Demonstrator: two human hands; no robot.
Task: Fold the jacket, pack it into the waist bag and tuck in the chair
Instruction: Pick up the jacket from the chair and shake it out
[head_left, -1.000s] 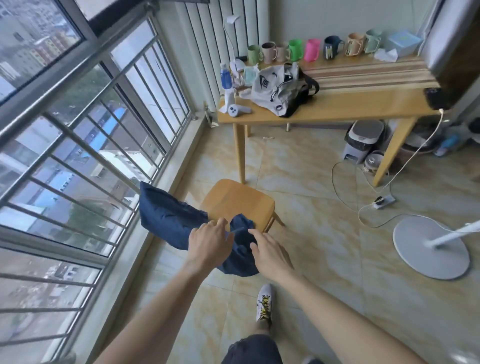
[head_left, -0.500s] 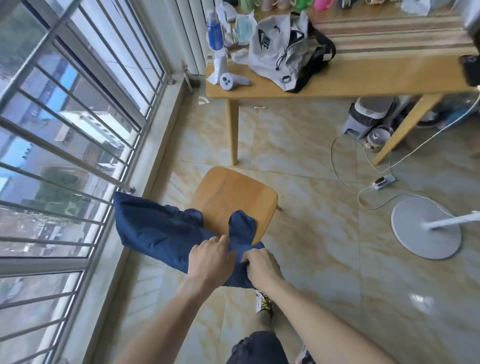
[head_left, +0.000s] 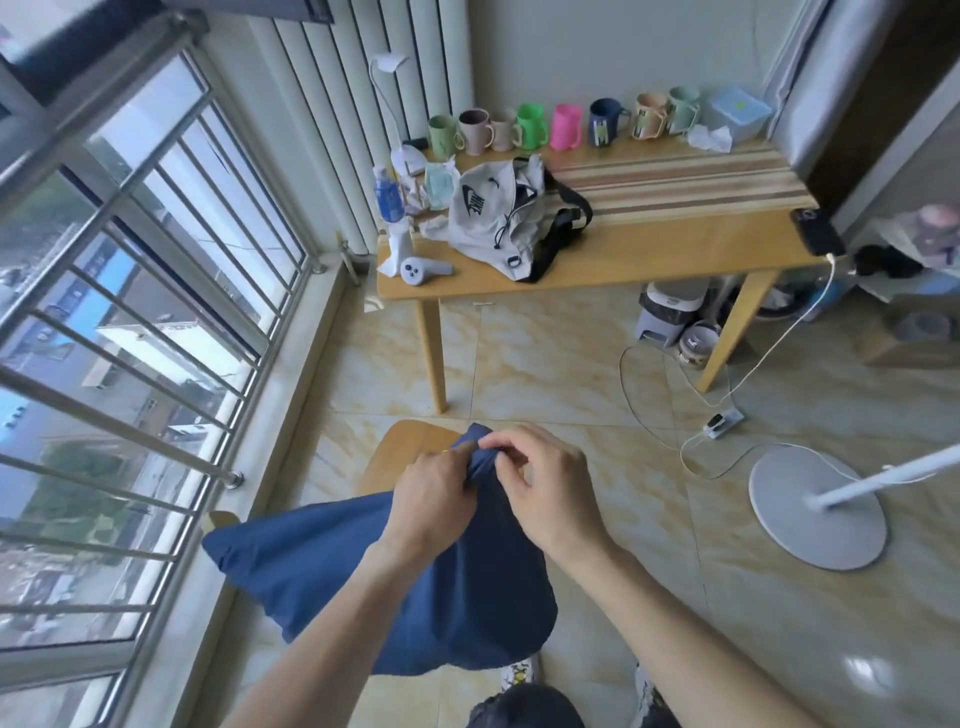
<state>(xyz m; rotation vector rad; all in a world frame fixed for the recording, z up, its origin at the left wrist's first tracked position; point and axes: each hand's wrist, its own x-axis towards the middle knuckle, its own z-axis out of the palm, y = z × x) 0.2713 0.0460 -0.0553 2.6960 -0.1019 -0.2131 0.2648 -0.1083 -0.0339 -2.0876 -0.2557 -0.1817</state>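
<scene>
A dark blue jacket (head_left: 332, 577) hangs lifted in front of me, its bulk drooping to the left and down. My left hand (head_left: 434, 499) and my right hand (head_left: 545, 488) both pinch its top edge close together. Behind the jacket the wooden chair (head_left: 405, 447) shows only part of its seat. The grey waist bag (head_left: 493, 213) with a black strap lies unzipped on the wooden table (head_left: 675, 249) at the back.
A row of coloured mugs (head_left: 561, 124), a spray bottle (head_left: 390, 200) and a phone (head_left: 816, 231) are on the table. A fan base (head_left: 815, 504), a power strip (head_left: 723, 422) and cables lie on the floor at right. Barred windows run along the left.
Both hands have lifted the jacket off the chair seat and brought its top edge together. The camera view has tilted up toward the table.
</scene>
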